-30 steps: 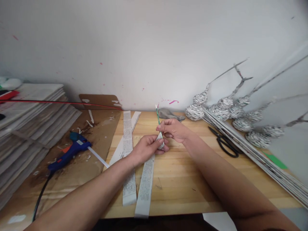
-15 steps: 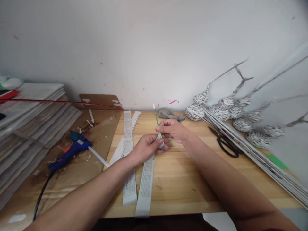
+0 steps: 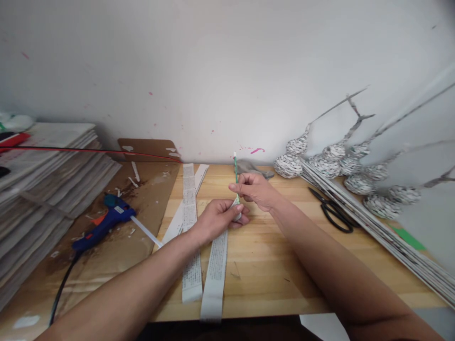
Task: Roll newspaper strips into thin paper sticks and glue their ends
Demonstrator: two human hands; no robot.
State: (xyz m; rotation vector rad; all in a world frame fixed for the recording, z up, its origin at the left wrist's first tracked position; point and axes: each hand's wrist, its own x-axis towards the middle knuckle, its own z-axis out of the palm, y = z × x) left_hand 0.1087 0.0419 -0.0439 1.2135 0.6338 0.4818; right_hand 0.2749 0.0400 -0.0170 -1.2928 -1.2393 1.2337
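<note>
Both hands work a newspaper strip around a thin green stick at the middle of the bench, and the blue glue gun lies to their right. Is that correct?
Not quite. The head view shows the glue gun to the left of the left hand and right hand, on brown cardboard. The strip and stick are as stated.

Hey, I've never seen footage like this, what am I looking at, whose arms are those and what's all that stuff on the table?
The picture comes from a camera worn on a person's head, looking down at their own bare arms. The right hand pinches a thin green stick, held nearly upright. The left hand grips a newspaper strip at the stick's lower end; the strip trails toward the near edge of the wooden table. A second strip lies beside it. On the left sit a blue glue gun and stacked newspapers; on the right, black scissors and wound paper balls on stems.
</note>
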